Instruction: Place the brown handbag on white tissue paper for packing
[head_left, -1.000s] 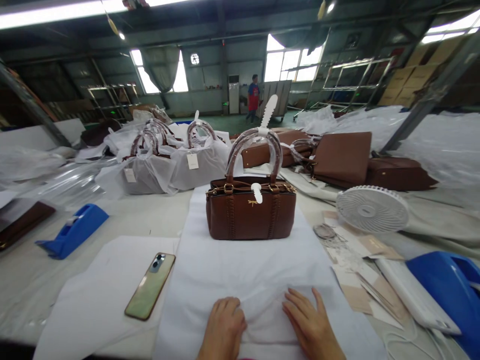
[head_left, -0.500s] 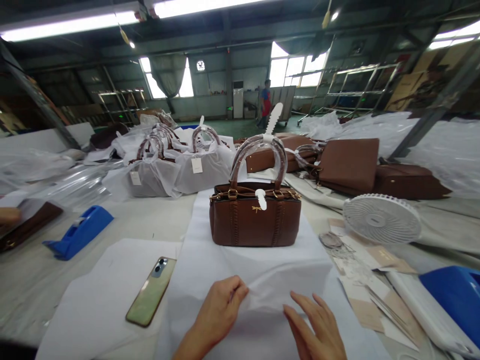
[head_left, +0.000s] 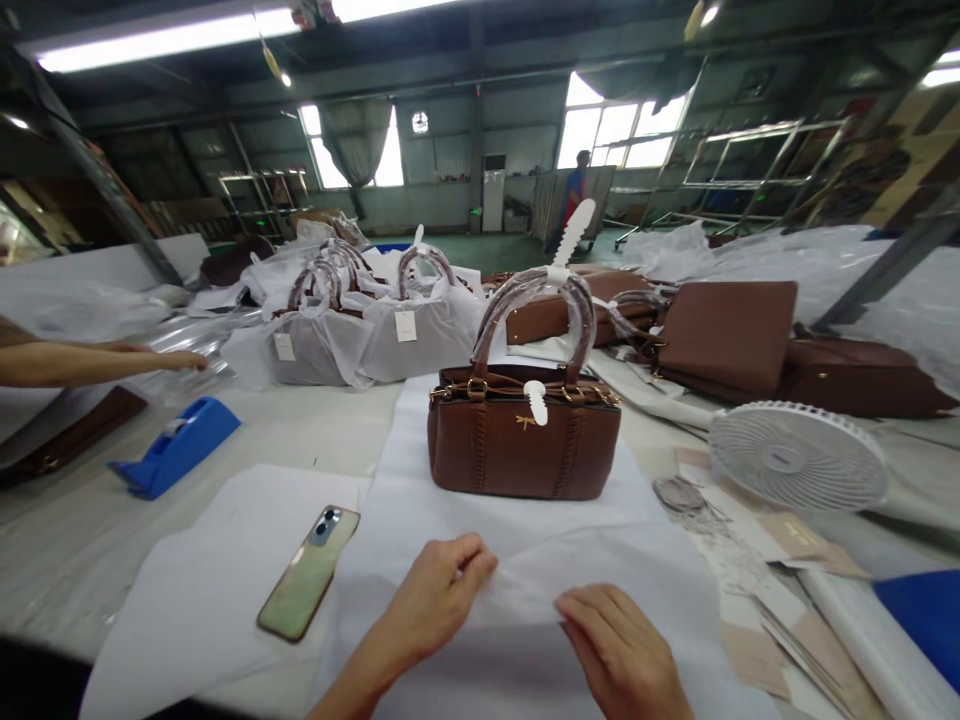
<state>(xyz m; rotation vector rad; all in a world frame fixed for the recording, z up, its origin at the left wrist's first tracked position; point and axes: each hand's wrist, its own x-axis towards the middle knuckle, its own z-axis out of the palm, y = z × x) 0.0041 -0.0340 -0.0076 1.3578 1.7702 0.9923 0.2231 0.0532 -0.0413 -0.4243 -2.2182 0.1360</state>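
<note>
A brown handbag (head_left: 525,450) stands upright on a long sheet of white tissue paper (head_left: 420,520), its handles wrapped in clear film and a white serrated strap rising from them. In front of the bag, my left hand (head_left: 442,590) pinches the near part of the sheet between thumb and fingers. Across from it, my right hand (head_left: 619,640) is closed too, fingertips together on the same sheet. Between the two hands the paper is lifted in a fold. Neither hand touches the bag.
A phone (head_left: 309,575) and a blue tape dispenser (head_left: 180,445) lie to the left, where another person's arm (head_left: 97,362) reaches in. Wrapped bags (head_left: 420,325) stand behind. On the right are a white fan (head_left: 799,455), cards and brown bags (head_left: 724,335).
My right hand's spread fingers have closed onto the sheet; my left keeps its pinch. The other person's arm has come further in from the left. The view has shifted slightly.
</note>
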